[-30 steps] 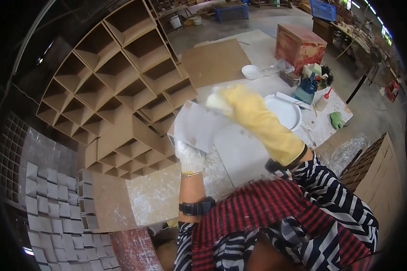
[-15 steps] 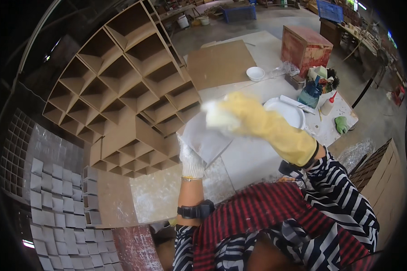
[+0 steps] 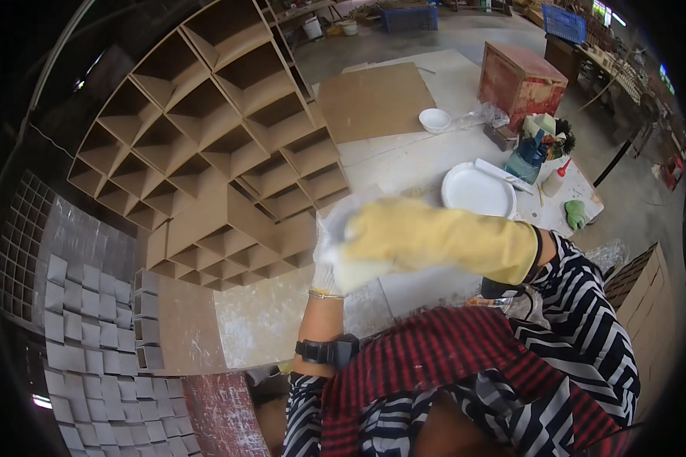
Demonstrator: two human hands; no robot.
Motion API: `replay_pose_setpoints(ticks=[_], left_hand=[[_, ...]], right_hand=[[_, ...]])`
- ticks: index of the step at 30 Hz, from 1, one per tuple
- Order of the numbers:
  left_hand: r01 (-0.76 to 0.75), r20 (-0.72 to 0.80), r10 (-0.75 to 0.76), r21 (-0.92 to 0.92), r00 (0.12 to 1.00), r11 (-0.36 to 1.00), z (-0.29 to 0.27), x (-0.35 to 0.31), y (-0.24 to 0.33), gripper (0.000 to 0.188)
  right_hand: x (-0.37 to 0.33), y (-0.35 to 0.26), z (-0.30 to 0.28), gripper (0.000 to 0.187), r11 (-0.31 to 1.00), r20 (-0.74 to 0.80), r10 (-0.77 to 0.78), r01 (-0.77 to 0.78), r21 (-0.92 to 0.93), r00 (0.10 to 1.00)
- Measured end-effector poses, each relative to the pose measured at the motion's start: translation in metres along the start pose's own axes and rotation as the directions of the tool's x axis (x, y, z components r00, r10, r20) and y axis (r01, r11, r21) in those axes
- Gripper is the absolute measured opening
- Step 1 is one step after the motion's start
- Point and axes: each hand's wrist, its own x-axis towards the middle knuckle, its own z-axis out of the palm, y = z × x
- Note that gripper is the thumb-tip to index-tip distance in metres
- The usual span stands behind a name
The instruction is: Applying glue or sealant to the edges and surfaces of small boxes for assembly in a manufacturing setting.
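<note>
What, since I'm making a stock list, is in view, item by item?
Pale piece: 1, grey-white, in left hand, partly hidden
Pad: 1, white, blurred, in right hand
Cubby shelving: count unclear, brown, left
Flat board: 1, brown, far on table
Bowl: 1, white, beside board
Round tray: 1, white, beyond right forearm
Box: 1, worn red, far right
Jug: 1, blue, nearer than box
Squeeze bottle: 1, pale, red-tipped, right of jug
Crates: 2, blue, background
Small boxes: many, grey, lower left
Left hand: 1, white-gloved, centre
Right hand: 1, yellow-gloved, centre
</note>
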Motion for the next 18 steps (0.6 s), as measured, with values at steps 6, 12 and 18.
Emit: replay_pose_setpoints(ticks=[6,12,18], left_hand=[[0.269,-0.748,-0.19,-0.016,0.635,0.963,0.035,-0.013,-0.01,0.06],[0.276,-0.811,-0.106,0.071,0.575,0.959,0.042,0.0,-0.011,0.059],[0.277,-0.751,-0.091,0.126,0.654,0.953,0.057,-0.001,-0.003,0.062]], right_hand=[[0.02,0.056,-0.009,0.039,0.946,-0.084,0.245,-0.257,-0.198,0.966],[0.008,0.015,0.009,0.027,0.998,-0.171,0.062,-0.061,0.007,0.983],[0.004,0.056,-0.004,0.039,0.912,-0.184,0.329,-0.362,-0.193,0.926]])
